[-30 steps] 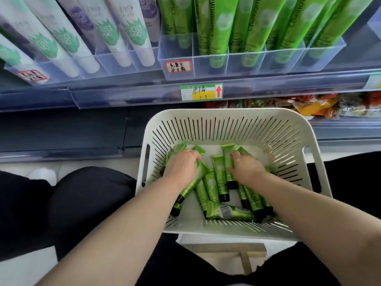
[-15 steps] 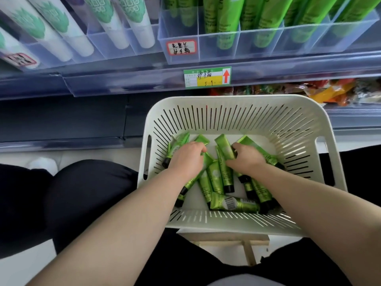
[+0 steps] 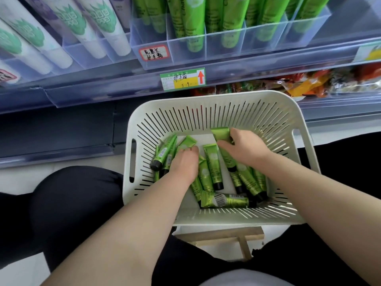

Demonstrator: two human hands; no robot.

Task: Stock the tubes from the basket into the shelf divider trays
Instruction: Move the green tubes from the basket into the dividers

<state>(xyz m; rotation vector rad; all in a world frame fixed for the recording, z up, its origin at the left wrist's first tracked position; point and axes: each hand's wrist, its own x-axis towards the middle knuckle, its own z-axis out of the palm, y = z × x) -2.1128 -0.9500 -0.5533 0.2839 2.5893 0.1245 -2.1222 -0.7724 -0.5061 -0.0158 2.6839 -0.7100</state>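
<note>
White basket w/ loose green tubes sits below the shelf trays; R hand curls round the far tube, L hand lies bent over the pile, grip can't be told.

Green-yellow price label, colourful snack packets alongside, wooden stool below.
</note>
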